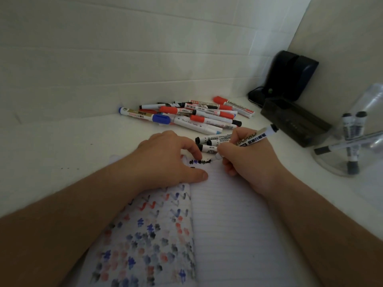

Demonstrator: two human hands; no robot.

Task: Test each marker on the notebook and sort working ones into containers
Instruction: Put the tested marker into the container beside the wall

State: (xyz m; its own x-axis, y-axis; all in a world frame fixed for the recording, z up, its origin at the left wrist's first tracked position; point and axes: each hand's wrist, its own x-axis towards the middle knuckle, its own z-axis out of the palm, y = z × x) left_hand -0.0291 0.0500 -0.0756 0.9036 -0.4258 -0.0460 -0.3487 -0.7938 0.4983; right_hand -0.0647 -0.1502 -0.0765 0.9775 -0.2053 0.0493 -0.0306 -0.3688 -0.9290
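An open lined notebook (pixel 228 224) lies in front of me, its left page covered with red, blue and black test marks. My right hand (pixel 246 162) grips a white black-ink marker (pixel 257 136), tip down at the top of the right page beside fresh black marks (pixel 200 161). My left hand (pixel 172 160) rests on the notebook's top left, fingers curled near those marks; something small and dark shows under them, unclear what. A pile of red, blue and black markers (pixel 194 114) lies behind. A clear container (pixel 356 141) at the right holds black markers.
A few black markers (pixel 209 141) lie just behind my hands. A black box (pixel 294 121) and a dark device (pixel 290 75) with a cable stand in the back right corner. White walls close off the back and right of the white tabletop (pixel 62 146).
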